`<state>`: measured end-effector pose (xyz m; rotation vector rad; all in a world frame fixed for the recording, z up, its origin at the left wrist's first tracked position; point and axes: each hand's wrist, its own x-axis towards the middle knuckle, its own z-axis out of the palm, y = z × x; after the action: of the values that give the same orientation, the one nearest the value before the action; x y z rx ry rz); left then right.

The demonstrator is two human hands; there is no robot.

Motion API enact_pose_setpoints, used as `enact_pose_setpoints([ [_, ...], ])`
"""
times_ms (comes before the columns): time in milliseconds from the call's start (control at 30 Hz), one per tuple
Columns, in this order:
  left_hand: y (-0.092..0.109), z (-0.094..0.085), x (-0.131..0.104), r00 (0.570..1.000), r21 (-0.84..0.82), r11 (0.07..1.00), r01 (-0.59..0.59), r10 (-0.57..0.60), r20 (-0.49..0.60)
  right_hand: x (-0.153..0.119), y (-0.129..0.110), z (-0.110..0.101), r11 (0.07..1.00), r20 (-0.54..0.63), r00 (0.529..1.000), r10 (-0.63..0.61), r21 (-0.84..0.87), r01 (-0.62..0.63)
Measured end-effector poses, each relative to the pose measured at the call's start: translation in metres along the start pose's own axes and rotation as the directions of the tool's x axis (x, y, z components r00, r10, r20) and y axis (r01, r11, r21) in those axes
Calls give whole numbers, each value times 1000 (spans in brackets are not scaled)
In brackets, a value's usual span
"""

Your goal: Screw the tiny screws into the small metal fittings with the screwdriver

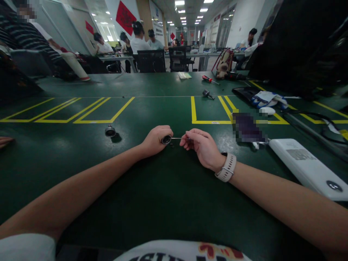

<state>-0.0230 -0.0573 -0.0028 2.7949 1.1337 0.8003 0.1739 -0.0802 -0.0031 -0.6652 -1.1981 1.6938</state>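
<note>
My left hand (pixel 157 139) is closed around a dark round metal part (pixel 166 139) whose ring-shaped open end faces me. A thin metal rod (pixel 177 138) runs sideways from that part to my right hand (pixel 199 145), which pinches its other end between thumb and fingers. Whether the rod is a screwdriver or a hex key is hidden by the fingers. Just below the round part, a few tiny dark pieces (pixel 172 145) lie on the green table (pixel 152 203). Left of my left hand stands another dark round metal part (pixel 110 131).
Yellow tape (pixel 206 122) marks boxes on the table. On the right lie a white power bank (pixel 307 166), a blurred-out phone (pixel 248 127), cables and a blue-white glove (pixel 268 98). Farther back are a dark metal fitting (pixel 208 94) and a red screwdriver (pixel 209 79). People sit beyond.
</note>
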Motion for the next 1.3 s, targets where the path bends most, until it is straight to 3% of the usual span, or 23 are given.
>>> enact_pose_setpoints([
  [567,-5,1,-2,995,37,994,101,-99,-31,-1,2,1,996,-137,988,-77,-56,70],
  [933,-3,3,-1,990,53,989,140,-140,-13,0,4,1,959,-241,954,-176,-259,112],
  [1133,2,0,0,998,177,982,69,-65,-27,-2,3,3,825,-106,967,-233,-547,139],
  [1300,9,-4,2,993,385,922,-44,0,114,-2,1,5,709,29,977,-213,-683,175],
])
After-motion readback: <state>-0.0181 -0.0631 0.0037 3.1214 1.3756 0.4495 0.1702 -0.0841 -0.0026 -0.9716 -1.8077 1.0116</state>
